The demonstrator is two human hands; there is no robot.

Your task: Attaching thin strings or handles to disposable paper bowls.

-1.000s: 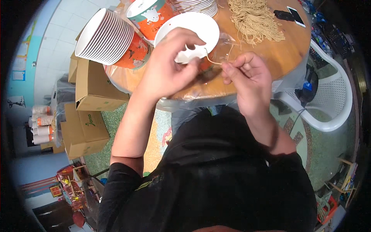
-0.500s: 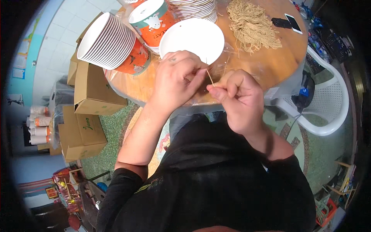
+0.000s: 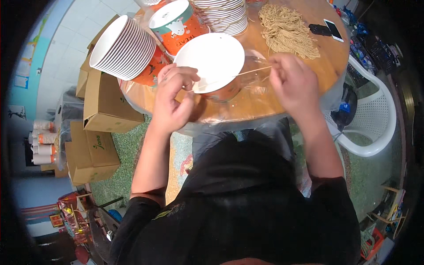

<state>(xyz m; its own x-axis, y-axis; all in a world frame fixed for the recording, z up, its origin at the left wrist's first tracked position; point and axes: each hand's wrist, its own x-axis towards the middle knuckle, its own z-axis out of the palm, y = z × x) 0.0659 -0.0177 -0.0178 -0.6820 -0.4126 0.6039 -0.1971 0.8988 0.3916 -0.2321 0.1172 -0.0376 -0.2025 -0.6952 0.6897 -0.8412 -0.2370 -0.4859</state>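
Observation:
A thin tan string (image 3: 252,71) is drawn out between my two hands, past the near side of a paper tub (image 3: 216,57). The tub's broad white round face is turned up, and a strip of its orange side shows below. My left hand (image 3: 173,98) is at the tub's left edge, its fingertips curled on the string's left end. To the right of the tub, my right hand (image 3: 295,84) pinches the string's other end. Whether the string is fastened to the tub, I cannot tell. A loose bundle of tan strings (image 3: 289,33) lies behind my right hand.
Stacked tubs (image 3: 123,48) lean at the table's left, beside a printed orange and teal tub (image 3: 179,31). Another rimmed stack (image 3: 223,15) stands at the back. A phone (image 3: 333,30) lies far right. Cardboard boxes (image 3: 95,152) and a white chair (image 3: 375,104) flank the wooden table (image 3: 260,104).
My hands were close together in front of the tub with a short string between them. They have parted left and right, stretching the string out. The tub now sits slightly nearer and to the left.

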